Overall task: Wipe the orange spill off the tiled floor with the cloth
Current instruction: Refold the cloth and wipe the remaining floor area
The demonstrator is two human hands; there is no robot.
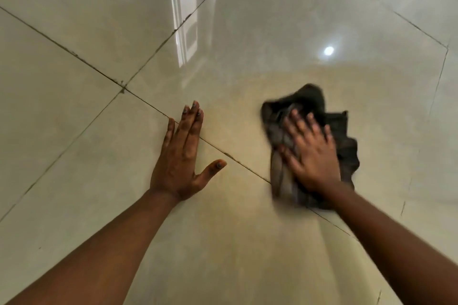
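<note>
The tiled floor [74, 181] fills the whole view, glossy beige tiles divided by thin dark grout lines [99, 74] that meet in a cross at the left of centre. The sheen carries a tall pale window reflection [187, 20] in the upper middle and a small round lamp reflection [329, 50] to the right. A faint orange spill [235, 111] shows as a warm yellowish tint spread thinly over the tiles around and between the two hands, strongest in the middle of the view and fading outward; its edges are too soft to trace. Two bare forearms reach in from the bottom corners. The cloth [312, 101], dark grey and crumpled, lies on the floor at the right of centre, straddling a grout line, its outline smeared by motion blur. The right hand [312, 153] lies palm down on top of the cloth, its fingers [295, 119] spread and nearly straight, pressing the fabric to the tile rather than curling round it; it too is blurred. The left hand [182, 156] rests flat on the bare floor, near the cloth but apart from it, across the same grout line, its four fingers [193, 116] straight and close together, the thumb splayed out toward the cloth, holding nothing.
</note>
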